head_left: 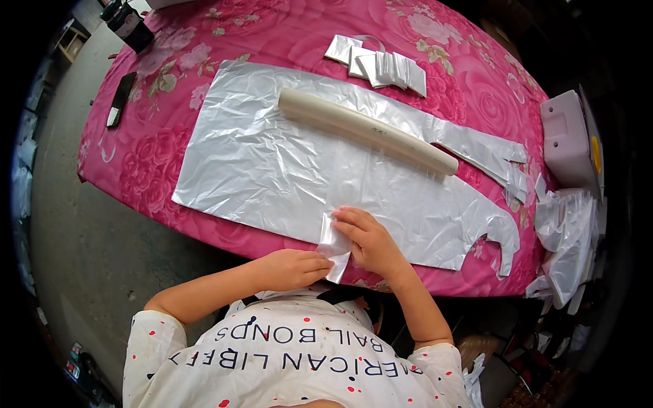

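Observation:
A small folded piece of silvery plastic film lies at the near edge of the table, between my two hands. My left hand has its fingers together on the lower left side of this folded film. The fingers of my right hand are bent over its upper right side. Under and beyond my hands spreads a large crinkled plastic sheet, with cut, strap-like ends at the right. Across that sheet a long cream tube rests at a slant.
Several flat folded plastic packets lie overlapping at the back. A black phone and a dark cup are at the left. A pale box stands at the right edge, above bunched clear plastic bags. Pink floral cloth covers the table.

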Demonstrator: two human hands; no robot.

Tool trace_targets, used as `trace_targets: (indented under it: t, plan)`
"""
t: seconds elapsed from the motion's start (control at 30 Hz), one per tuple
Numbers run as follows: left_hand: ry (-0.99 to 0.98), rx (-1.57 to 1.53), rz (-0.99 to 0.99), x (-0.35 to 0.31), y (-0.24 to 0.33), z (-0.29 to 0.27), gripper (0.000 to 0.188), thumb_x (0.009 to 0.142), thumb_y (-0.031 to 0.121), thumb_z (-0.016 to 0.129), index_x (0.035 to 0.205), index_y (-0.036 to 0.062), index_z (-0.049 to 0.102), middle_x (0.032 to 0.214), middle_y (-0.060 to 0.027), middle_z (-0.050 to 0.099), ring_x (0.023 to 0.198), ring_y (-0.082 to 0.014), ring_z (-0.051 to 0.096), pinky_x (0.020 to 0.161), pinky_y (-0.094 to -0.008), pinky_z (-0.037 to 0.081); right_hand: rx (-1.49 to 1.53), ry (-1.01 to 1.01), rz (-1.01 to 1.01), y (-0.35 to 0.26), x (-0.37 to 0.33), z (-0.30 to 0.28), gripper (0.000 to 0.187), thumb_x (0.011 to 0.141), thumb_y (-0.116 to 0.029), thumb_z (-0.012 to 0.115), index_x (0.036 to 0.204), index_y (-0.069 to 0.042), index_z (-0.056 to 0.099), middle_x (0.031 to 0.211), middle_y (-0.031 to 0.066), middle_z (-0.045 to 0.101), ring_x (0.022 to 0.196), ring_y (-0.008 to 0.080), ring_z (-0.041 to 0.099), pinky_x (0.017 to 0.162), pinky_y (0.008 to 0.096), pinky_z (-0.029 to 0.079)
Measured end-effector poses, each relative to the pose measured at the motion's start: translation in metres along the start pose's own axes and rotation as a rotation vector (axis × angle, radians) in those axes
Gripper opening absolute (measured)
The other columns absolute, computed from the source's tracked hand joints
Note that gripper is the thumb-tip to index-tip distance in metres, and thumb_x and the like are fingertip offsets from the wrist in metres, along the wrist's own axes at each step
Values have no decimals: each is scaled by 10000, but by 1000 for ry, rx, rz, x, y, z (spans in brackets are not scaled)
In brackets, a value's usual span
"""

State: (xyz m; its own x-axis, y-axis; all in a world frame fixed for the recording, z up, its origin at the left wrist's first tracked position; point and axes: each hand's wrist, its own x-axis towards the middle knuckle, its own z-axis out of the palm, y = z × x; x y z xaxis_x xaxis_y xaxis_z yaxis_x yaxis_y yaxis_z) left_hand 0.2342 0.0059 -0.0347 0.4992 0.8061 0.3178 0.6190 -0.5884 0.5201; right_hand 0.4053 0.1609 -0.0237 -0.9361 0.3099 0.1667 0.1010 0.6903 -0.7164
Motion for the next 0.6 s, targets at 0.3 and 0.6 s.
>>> trace_targets:
  t: [0.3, 0.6]
  plan:
    - [308, -284, -181, 23, -23, -25, 467, 730, 158, 703, 1161, 44, 564, 1217, -114, 567, 1042, -252, 582, 886, -360, 474, -49, 177, 17, -1, 1, 7, 403, 642, 53, 595, 1041, -2, 614, 1102, 112, 607, 1057, 300, 548, 906, 367, 458]
    - [176, 122, -242, 30, -44, -16, 563, 631, 143, 686, 1166, 24, 559, 1111, -112, 605, 990, -250, 596, 881, -382, 469, -174, 307, 88, 4, 0, 9, 273, 689, -13, 621, 955, -59, 662, 961, 80, 641, 881, 259, 601, 738, 350, 504]
